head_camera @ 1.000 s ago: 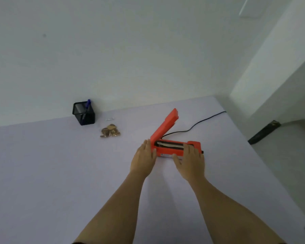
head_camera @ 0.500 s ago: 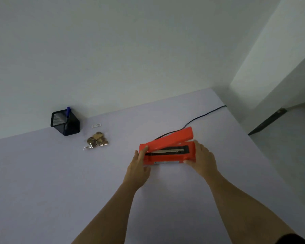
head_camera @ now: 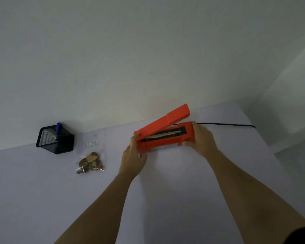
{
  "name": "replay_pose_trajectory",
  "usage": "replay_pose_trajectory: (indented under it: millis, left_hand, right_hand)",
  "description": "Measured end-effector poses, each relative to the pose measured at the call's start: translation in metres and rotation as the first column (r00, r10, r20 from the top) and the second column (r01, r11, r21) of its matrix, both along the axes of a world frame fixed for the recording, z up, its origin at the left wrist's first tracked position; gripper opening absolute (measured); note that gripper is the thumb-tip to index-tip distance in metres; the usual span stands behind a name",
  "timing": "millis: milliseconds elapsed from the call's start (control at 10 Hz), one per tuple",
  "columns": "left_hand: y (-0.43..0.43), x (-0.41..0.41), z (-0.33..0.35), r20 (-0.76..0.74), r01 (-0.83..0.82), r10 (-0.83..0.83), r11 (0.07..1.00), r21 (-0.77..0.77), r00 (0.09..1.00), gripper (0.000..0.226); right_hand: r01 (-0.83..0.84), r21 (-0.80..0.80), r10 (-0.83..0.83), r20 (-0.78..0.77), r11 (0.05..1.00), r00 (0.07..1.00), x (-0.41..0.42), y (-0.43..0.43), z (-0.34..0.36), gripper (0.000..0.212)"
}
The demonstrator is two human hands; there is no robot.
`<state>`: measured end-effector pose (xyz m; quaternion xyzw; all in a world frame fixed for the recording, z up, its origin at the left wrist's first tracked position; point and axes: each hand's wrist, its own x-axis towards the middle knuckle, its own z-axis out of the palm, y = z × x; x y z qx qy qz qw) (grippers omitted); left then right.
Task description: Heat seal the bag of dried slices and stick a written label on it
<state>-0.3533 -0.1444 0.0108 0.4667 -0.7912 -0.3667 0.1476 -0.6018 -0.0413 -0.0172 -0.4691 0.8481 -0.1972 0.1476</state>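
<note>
An orange heat sealer (head_camera: 163, 136) sits at the table's middle, its lid arm raised at an angle and the sealing strip showing. My left hand (head_camera: 133, 156) grips its left end, thumb on top. My right hand (head_camera: 202, 139) grips its right end. A clear bag of brown dried slices (head_camera: 91, 162) lies flat on the table, left of the sealer and apart from both hands. A small white label (head_camera: 92, 143) lies just behind the bag. A blue pen (head_camera: 58, 128) stands in a black mesh holder (head_camera: 55, 140) at the far left.
The sealer's black cord (head_camera: 225, 124) runs right along the table's back edge to the corner. A white wall rises right behind the pale table (head_camera: 165, 199). The table's right edge drops to the floor.
Both hands have shifted to grip the sealer's ends and have turned it, so it now lies lengthwise left to right. The lid arm, lower half a second ago, stands higher again.
</note>
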Motion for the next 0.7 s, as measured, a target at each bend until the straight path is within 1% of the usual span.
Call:
replay_pose_trajectory:
  millis: [100, 200, 300, 400, 500, 600, 700]
  left_hand:
    - [-0.02, -0.013, -0.002, -0.013, -0.007, 0.007, 1.0, -0.016, 1.0, 0.067]
    - [-0.037, -0.026, -0.003, -0.025, -0.01, 0.009, 0.999, -0.052, 1.0, 0.066]
    - [-0.042, -0.032, -0.004, -0.017, -0.019, 0.017, 0.997, -0.073, 1.0, 0.066]
    - [-0.045, -0.034, -0.001, -0.021, -0.013, 0.012, 0.996, -0.084, 1.0, 0.066]
    - [-0.039, -0.03, 0.008, 0.035, 0.04, -0.038, 0.996, -0.081, 0.999, 0.071]
    - [-0.032, -0.016, 0.021, 0.124, 0.054, -0.049, 0.998, -0.043, 0.991, 0.081]
    - [-0.026, 0.001, 0.03, 0.253, 0.106, -0.104, 0.994, 0.006, 0.962, 0.081]
  right_hand:
    - [-0.005, -0.015, 0.005, -0.013, 1.0, 1.0, -0.013, -0.02, -0.001, 0.086]
    - [-0.014, -0.03, 0.013, -0.039, 0.999, 0.999, -0.026, -0.038, -0.003, 0.091]
    - [-0.022, -0.028, 0.019, -0.076, 0.999, 0.997, -0.031, -0.044, 0.0, 0.091]
    - [-0.022, 0.026, 0.026, -0.137, 0.999, 0.99, -0.034, -0.05, 0.003, 0.094]
    - [0.008, 0.091, 0.008, -0.172, 0.996, 0.985, -0.027, -0.049, 0.013, 0.098]
    - [0.121, 0.101, -0.103, -0.163, 0.988, 0.981, 0.003, -0.037, 0.025, 0.101]
    - [0.19, 0.143, -0.178, -0.089, 0.971, 0.98, 0.03, -0.026, 0.031, 0.102]
